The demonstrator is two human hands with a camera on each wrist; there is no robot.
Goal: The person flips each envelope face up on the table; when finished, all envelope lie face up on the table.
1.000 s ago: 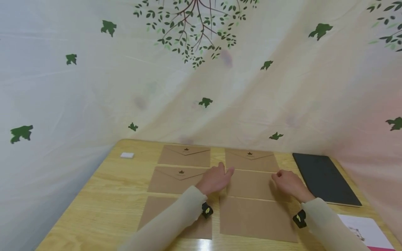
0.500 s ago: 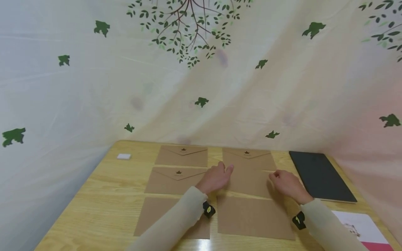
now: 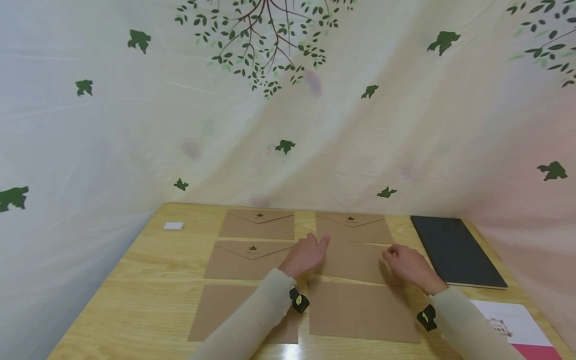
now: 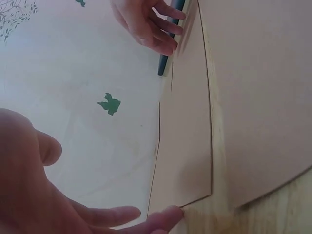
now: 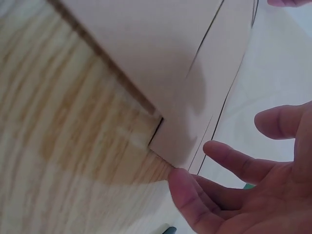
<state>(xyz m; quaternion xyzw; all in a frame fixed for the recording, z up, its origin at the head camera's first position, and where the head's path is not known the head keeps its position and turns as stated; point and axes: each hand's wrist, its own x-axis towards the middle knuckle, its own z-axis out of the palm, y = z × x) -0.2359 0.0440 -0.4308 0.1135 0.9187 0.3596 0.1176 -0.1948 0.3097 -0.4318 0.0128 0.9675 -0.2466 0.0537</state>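
Brown kraft envelopes lie on the wooden table in two columns. My left hand (image 3: pixel 306 254) is at the left side of the middle right envelope (image 3: pixel 353 262), its fingertips at the corner and its thumb raised apart in the left wrist view. At the opposite side, the fingertips of my right hand (image 3: pixel 413 267) meet the envelope's edge, thumb also apart. That envelope shows a plain face. Behind it, the back right envelope (image 3: pixel 353 231) has a pointed flap and a small crown print. Nearer me lies a plain front right envelope (image 3: pixel 362 312).
Left of my hands are two crown-printed envelopes, a back one (image 3: pixel 256 227) and a middle one (image 3: pixel 247 262), plus a plain front one (image 3: pixel 220 307), partly under my sleeve. A black notebook (image 3: pixel 456 252), white-and-red booklet (image 3: pixel 508 320) and small white block (image 3: pixel 173 226) also lie here.
The middle right envelope has slid away from me, up against the back right one. A strip of table now shows between it and the front right envelope. Both hands moved slightly with it.
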